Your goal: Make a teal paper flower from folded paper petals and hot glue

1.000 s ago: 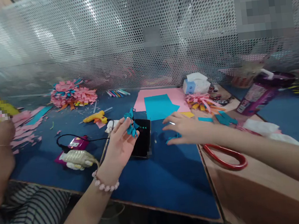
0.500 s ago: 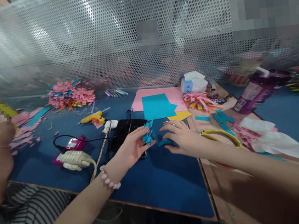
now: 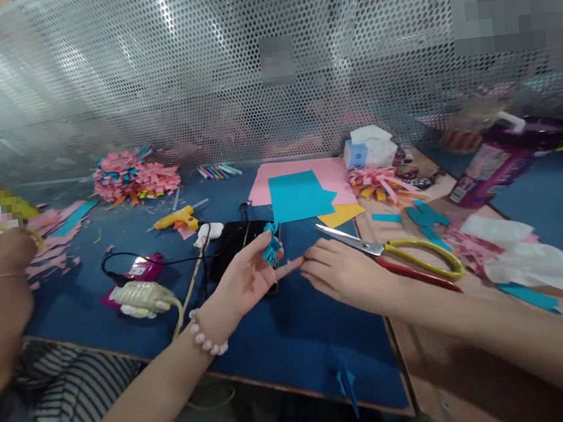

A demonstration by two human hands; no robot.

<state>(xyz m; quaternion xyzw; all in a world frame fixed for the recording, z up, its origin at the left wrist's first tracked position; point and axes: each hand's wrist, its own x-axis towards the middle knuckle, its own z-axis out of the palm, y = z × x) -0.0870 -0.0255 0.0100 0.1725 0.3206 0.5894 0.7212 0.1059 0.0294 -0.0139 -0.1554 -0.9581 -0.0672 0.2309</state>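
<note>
My left hand (image 3: 247, 271), with a pink bead bracelet at the wrist, pinches a fringed blue paper flower (image 3: 271, 244) between thumb and fingers. One of its fingers stretches out to the right. At that fingertip, my right hand (image 3: 343, 273) has its fingers curled together and appears to grip it. Scissors (image 3: 378, 248) with one yellow and one red handle lie just behind my right hand, blades pointing left. A folded blue paper strip (image 3: 347, 385) is at the table's front edge; whether it rests there or is falling I cannot tell.
Blue sheet (image 3: 300, 197) and pink sheet (image 3: 258, 183) lie at the back. Left are a yellow glue gun (image 3: 176, 219), cords, a power strip (image 3: 144, 296) and a co-worker's hand (image 3: 7, 256). Right stand a tissue box (image 3: 370, 148) and purple tumbler (image 3: 488, 169).
The blue paper piece under my right fingers has left them, and a blue strip now shows at the front edge. My right fingers have closed onto a left finger. The scissors show more fully.
</note>
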